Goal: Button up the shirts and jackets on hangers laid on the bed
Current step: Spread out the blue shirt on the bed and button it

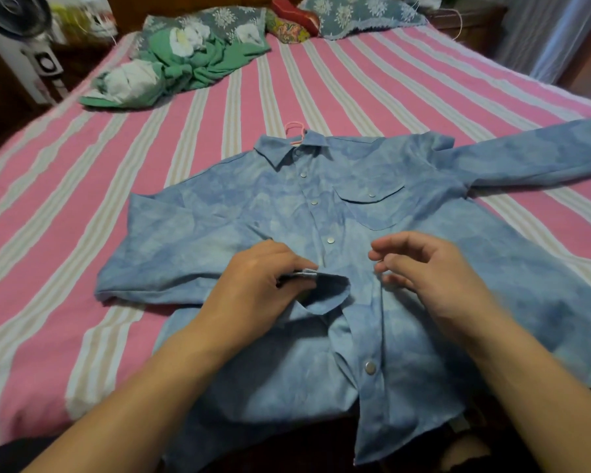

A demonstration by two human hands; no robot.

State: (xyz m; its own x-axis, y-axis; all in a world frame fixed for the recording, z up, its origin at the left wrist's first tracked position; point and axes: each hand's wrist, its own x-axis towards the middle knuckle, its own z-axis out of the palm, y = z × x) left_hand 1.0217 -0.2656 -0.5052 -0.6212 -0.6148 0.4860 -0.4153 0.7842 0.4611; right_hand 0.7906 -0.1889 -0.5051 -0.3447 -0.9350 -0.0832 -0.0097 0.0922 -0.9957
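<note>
A light blue patterned shirt (400,240) lies face up on the bed, on a pink hanger (294,130) whose hook shows above the collar. Its upper snaps are fastened down to the silver snap (330,239) at mid-chest. Below that the front gapes open, with one more snap (370,367) on the loose placket near the hem. My left hand (260,281) pinches the folded edge of the left front panel. My right hand (430,268) hovers just above the right placket, fingers loosely curled and holding nothing.
The bed (82,206) has a pink, white and beige striped cover. A green and white heap of clothes (171,66) lies at the far left. Pillows (359,11) line the headboard. A white fan (24,46) stands beside the bed on the left.
</note>
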